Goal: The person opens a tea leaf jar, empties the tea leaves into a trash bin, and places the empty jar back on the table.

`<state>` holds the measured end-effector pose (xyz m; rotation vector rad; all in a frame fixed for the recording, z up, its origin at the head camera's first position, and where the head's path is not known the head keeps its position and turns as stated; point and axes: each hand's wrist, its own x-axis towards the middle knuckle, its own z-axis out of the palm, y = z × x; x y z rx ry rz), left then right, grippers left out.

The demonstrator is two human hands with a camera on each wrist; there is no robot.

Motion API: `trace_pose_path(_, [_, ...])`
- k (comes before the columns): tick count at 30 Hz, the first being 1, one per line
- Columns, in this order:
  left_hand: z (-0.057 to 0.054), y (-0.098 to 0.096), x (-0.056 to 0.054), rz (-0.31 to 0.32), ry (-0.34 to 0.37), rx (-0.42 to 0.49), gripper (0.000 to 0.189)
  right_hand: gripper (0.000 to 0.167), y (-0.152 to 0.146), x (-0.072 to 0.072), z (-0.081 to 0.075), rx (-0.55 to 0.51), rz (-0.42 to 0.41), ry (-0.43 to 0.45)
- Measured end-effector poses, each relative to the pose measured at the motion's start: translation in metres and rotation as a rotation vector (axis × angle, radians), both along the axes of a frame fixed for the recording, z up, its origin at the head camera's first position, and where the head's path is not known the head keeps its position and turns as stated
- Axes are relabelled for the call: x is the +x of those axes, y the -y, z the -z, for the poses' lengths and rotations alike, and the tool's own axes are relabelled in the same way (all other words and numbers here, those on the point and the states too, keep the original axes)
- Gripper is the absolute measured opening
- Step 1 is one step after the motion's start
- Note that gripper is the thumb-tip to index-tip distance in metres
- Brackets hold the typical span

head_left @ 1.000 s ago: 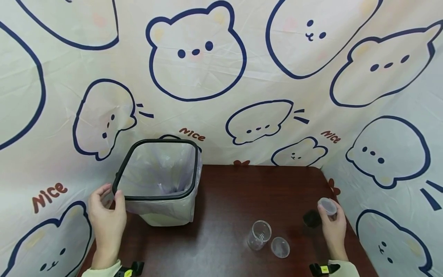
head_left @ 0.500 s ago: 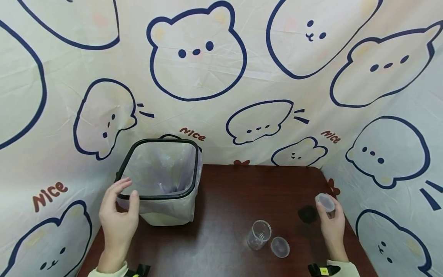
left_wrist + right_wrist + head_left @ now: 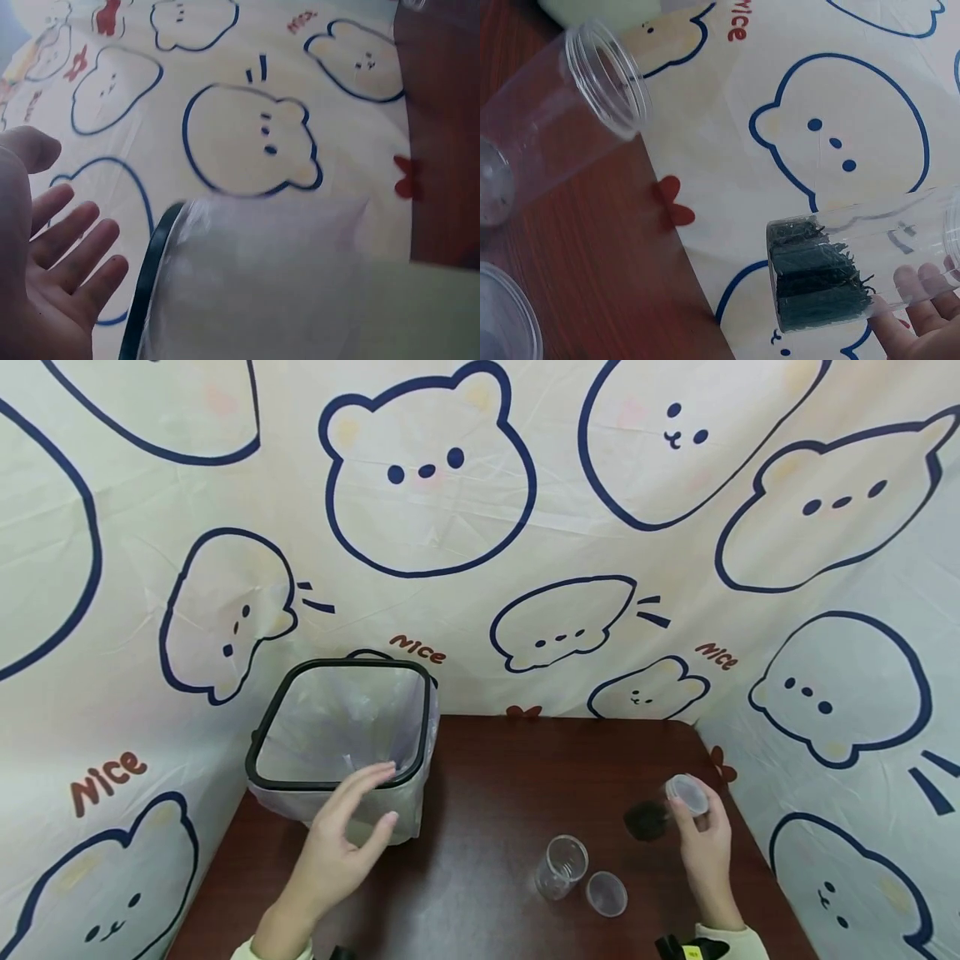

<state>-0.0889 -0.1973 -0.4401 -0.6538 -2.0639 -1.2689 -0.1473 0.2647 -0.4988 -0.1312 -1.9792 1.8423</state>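
My right hand (image 3: pixel 705 856) holds a clear plastic jar (image 3: pixel 817 277) near its whitish round top, above the table's right side. Dark green, shredded, leaf-like stuff fills the jar's bottom end, and the jar is tilted. A second clear jar (image 3: pixel 561 868) stands on the table with its mouth uncovered and nothing visible inside. Right beside it lies a clear round lid (image 3: pixel 606 894). With fingers spread and holding nothing, my left hand (image 3: pixel 337 852) is at the front of the lined bin (image 3: pixel 261 752); the left wrist view shows the palm and fingers (image 3: pixel 75 255) apart from the bin.
The bin has a black rim and a translucent bag folded over it, and stands at the back left of the dark brown table (image 3: pixel 495 793). A cartoon-printed cloth (image 3: pixel 465 610) hangs behind and along both sides of the table.
My left hand has let go of the bin's left rim corner and moved right across its front. My right hand has shifted slightly left with the jar of dark green stuff.
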Motion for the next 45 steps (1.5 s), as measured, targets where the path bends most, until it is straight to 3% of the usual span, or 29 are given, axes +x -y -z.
trace_pose_path(6, [0.009,-0.022,0.003,0.101,0.040,-0.045,0.060,0.044,0.014,0.003,0.000,0.010,-0.041,-0.013])
trace_pose_path(17, [0.028,-0.056,0.004,0.138,0.119,-0.124,0.061,0.041,0.039,0.008,-0.002,0.017,-0.108,-0.018])
trace_pose_path(24, [0.043,-0.068,0.004,0.113,0.176,-0.160,0.063,0.042,0.046,0.008,-0.004,-0.019,-0.151,-0.061])
trace_pose_path(28, [0.048,-0.074,0.005,0.066,0.210,-0.183,0.067,0.042,0.050,0.008,-0.005,-0.039,-0.194,-0.089])
trace_pose_path(38, [0.050,-0.091,0.002,-0.002,0.377,-0.197,0.083,0.042,0.071,0.016,-0.009,-0.059,-0.249,-0.082])
trace_pose_path(45, [0.058,-0.103,-0.001,-0.024,0.364,-0.246,0.094,0.042,0.087,0.025,-0.006,-0.050,-0.318,-0.113])
